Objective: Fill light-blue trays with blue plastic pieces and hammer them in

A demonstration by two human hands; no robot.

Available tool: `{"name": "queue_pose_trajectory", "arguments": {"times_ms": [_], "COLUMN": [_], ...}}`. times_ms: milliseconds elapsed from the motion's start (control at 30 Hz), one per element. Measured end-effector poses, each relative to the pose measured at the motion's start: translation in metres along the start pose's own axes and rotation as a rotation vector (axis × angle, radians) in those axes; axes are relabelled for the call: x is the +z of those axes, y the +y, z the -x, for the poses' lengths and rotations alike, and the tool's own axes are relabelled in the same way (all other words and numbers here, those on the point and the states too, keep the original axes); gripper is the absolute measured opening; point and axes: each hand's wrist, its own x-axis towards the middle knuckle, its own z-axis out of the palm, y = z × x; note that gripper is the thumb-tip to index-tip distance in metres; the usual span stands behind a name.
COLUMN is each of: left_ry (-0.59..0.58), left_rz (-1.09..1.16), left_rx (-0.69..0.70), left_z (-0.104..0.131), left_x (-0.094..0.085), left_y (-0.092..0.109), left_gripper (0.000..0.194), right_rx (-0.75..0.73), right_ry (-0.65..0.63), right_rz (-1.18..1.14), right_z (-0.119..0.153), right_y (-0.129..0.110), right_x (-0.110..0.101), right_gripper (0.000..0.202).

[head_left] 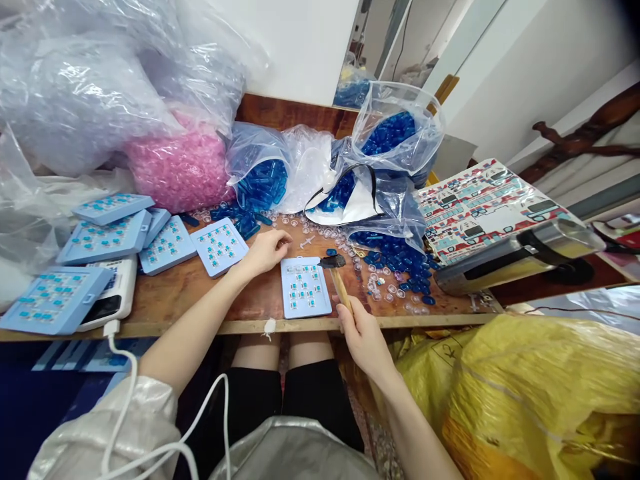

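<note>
My right hand (pixel 361 328) is wrapped round the wooden handle of a hammer (pixel 341 283). The dark hammer head is over the upper right corner of a light blue plastic panel (pixel 306 308), which lies flat at the table's front edge and carries rows of small white and turquoise pieces. Whether the head touches the panel I cannot tell. My left hand (pixel 270 251) is just left of the panel's top edge, fingers curled together; what they hold, if anything, is hidden. Another blue panel (pixel 220 247) lies beside my left wrist.
More blue panels (pixel 107 233) are stacked at left, one on a white power bank (pixel 131 293). Bags of blue pieces (pixel 263 183) and pink pieces (pixel 180 167) line the back. Loose blue pieces (pixel 400 260) and clear discs lie right. A sticker sheet (pixel 493 207) and yellow sack (pixel 540 380) are farther right.
</note>
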Motion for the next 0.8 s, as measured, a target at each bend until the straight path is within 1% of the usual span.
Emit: {"name": "queue_pose_trajectory", "arguments": {"times_ms": [33, 100, 133, 200, 333, 467, 567, 700, 800], "left_ry": [-0.022, -0.11, -0.156, -0.206, -0.181, -0.2, -0.152, -0.071, -0.07], "left_rz": [0.08, 0.205, 0.225, 0.164, -0.019, -0.047, 0.034, 0.067, 0.055], "left_rx": [-0.012, 0.002, 0.025, 0.077, 0.133, 0.131, 0.076, -0.067, -0.087], "left_z": [0.005, 0.012, 0.015, 0.017, 0.018, 0.021, 0.025, 0.026, 0.025], "left_x": [0.001, 0.005, 0.007, 0.012, 0.018, 0.017, 0.019, 0.025, 0.028], "left_y": [0.008, 0.024, 0.03, 0.038, 0.04, 0.039, 0.041, 0.042, 0.042], "left_gripper": [0.02, 0.023, 0.023, 0.019, 0.018, 0.017, 0.019, 0.017, 0.019], "right_rx": [0.008, 0.022, 0.028, 0.036, 0.051, 0.064, 0.051, 0.025, 0.02], "right_ry": [0.01, 0.025, 0.03, 0.035, 0.036, 0.032, 0.025, 0.012, 0.008], "right_rz": [-0.005, -0.022, -0.031, -0.042, -0.028, -0.027, -0.025, -0.022, -0.023], "right_z": [0.001, 0.001, 0.002, 0.003, 0.005, 0.007, 0.006, 0.004, 0.003], "right_y": [0.001, 0.002, 0.003, 0.003, 0.004, 0.005, 0.005, 0.002, 0.003], "right_x": [-0.001, -0.002, -0.002, -0.003, -0.005, -0.005, -0.003, 0.0, 0.002], "right_gripper": [0.032, 0.033, 0.033, 0.033, 0.033, 0.033, 0.033, 0.031, 0.03]}}
